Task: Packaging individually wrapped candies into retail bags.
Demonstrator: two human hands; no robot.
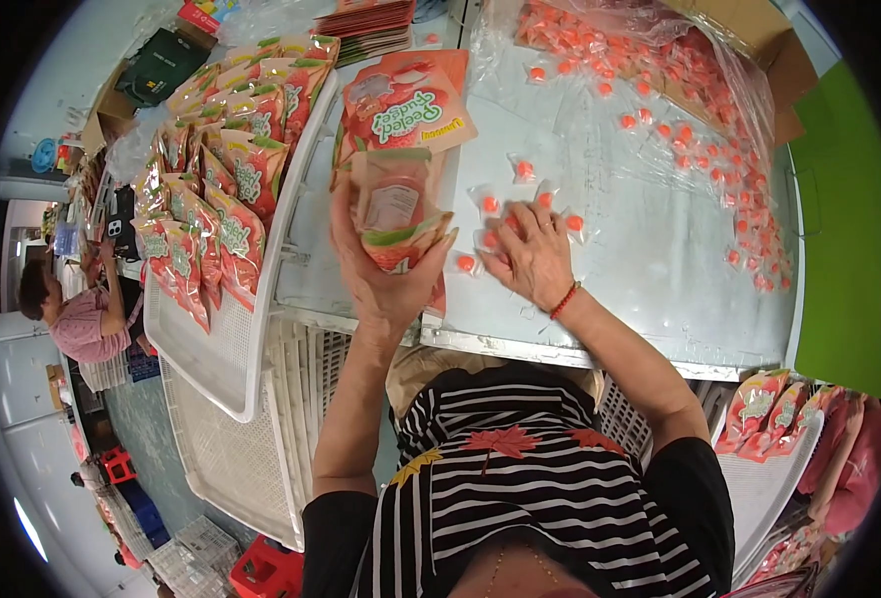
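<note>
The left hand (385,284) holds an upright pouch (397,209) above the near edge of the table (650,259), fingers wrapped around its lower half in a closed grip. The right hand (530,261) lies flat on the table with fingers spread over a small cluster of wrapped candies (490,204), touching several but not visibly pinching any one. Judging by the layout, the work is well under way yet far from finished — a white tray (216,349) to the left already carries a long row of glossy pouches (216,214) in pink, red and green, while a large clear plastic bag (680,90) at the far right is still full of loose candies and more lie scattered across the table. A few flat, empty-looking pouches (405,105) rest just beyond the held one. The candies are small orange-red rounds in crinkly clear wrappers; the table is smooth, pale and slightly reflective — the tray is rigid with a perforated base.
</note>
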